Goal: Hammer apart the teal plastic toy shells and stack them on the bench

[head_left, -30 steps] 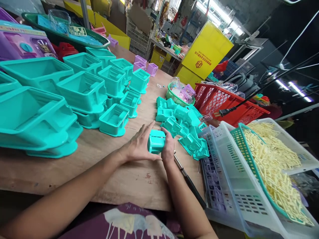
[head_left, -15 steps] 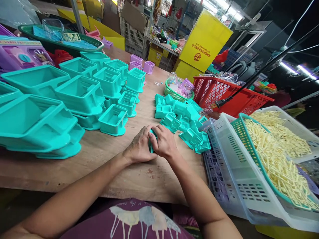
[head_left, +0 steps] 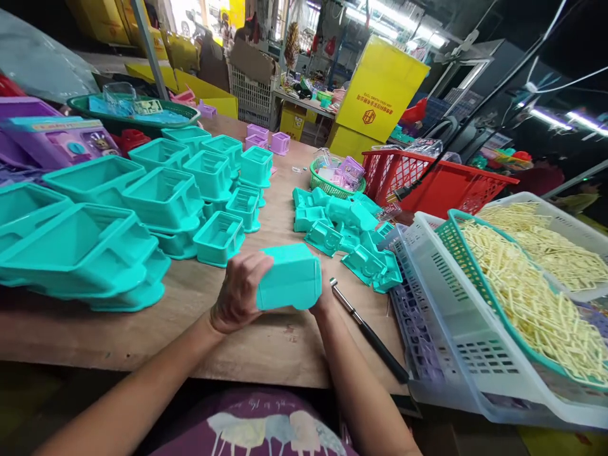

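A turquoise plastic box (head_left: 289, 277) is raised just above the wooden table, with a smooth outer face turned toward me. My left hand (head_left: 242, 285) grips its left end, fingers curled over the top edge. At the opposite end is my right hand (head_left: 325, 288), mostly hidden behind the box. To the right of that hand lies a small hammer (head_left: 356, 316) with a metal head and a black handle. Beyond the box sits a heap of loose turquoise parts (head_left: 349, 221). Stacked turquoise boxes (head_left: 164, 193) stand at the left, their open tops facing up.
White crates (head_left: 484, 354) at the right hold a green basket (head_left: 456, 237) of pale yellow sticks (head_left: 527, 291). A red basket (head_left: 422, 183) and a small green basket (head_left: 335, 187) stand farther back. Purple parts (head_left: 280, 143) sit at the table's far end.
Both hands have moved slightly apart, and the turquoise box between them now shows large and lifted. The hammer, not visible before, now lies on the table at the right. The view has shifted slightly.
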The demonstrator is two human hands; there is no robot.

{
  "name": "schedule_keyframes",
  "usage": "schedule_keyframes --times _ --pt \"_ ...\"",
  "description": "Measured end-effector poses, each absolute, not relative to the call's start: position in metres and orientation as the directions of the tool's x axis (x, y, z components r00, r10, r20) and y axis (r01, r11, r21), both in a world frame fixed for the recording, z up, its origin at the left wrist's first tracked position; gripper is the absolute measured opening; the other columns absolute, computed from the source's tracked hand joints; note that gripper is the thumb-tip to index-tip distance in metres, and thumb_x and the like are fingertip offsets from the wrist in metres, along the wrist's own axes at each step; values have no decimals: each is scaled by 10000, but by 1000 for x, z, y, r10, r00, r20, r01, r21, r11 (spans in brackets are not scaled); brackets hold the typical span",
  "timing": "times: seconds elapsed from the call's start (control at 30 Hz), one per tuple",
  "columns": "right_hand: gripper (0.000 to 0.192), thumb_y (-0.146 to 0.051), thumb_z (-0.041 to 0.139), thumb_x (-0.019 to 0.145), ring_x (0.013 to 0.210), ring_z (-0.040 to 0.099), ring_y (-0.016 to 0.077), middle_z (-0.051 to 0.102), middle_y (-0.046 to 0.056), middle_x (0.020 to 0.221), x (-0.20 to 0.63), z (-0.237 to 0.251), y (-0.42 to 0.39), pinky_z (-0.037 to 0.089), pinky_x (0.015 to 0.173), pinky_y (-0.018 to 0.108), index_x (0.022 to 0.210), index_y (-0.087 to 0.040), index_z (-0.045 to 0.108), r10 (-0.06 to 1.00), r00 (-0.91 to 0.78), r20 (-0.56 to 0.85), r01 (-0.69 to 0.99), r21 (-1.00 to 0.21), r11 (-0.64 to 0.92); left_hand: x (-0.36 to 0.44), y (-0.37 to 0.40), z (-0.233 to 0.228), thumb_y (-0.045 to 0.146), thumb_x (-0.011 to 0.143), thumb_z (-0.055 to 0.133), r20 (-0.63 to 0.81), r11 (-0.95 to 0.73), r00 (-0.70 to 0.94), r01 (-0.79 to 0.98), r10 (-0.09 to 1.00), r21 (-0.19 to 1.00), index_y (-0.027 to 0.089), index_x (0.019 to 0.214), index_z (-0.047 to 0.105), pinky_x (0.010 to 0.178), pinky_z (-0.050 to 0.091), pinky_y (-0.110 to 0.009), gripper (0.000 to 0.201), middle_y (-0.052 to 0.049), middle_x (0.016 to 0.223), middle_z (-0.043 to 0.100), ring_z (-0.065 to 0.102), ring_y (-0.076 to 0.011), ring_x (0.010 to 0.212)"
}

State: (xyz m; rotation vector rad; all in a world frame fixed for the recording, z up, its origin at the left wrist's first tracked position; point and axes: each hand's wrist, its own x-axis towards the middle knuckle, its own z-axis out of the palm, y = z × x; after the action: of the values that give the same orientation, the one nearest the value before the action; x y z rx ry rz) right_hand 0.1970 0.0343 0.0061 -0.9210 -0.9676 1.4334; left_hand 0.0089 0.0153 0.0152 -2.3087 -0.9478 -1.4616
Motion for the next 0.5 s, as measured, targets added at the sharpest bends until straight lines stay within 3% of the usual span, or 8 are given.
schedule_keyframes --times 0.1,0.2,0.4,0.5 --pt "526 -706 531 820 932 651 258 717 44 851 200 13 29 499 853 382 930 -215 682 977 -181 -117 -481 -856 -191 8 7 9 124 730 735 910 -843 344 539 230 9 208 1303 477 962 503 -509 634 -122 1150 588 518 -316 1197" --pt "474 -699 612 769 786 630 225 662 2 695 208 15 28 509 780 353 794 -226 634 995 -77 -70 -449 -888 -97 4 4 7 29 750 660 885 -899 434 435 171 -40 277 1109 548 960 517 -498 451 -57 1145 596 498 -284 1234" --pt "594 -821 502 743 745 607 223 646 46 770 216 7 31 520 710 375 743 -227 522 997 -11 82 -200 -977 78 -4 5 0 3 769 610 816 -918 528 397 238 11 383 1081 547 984 504 -530 496 7 1239 589 444 -266 1311" --pt "655 -874 466 710 725 592 214 642 61 813 219 3 32 503 678 358 762 -223 516 990 34 140 -119 -983 143 -4 4 -4 2 741 648 819 -929 514 366 254 59 419 1155 537 996 498 -524 599 6 1296 563 429 -274 1333"
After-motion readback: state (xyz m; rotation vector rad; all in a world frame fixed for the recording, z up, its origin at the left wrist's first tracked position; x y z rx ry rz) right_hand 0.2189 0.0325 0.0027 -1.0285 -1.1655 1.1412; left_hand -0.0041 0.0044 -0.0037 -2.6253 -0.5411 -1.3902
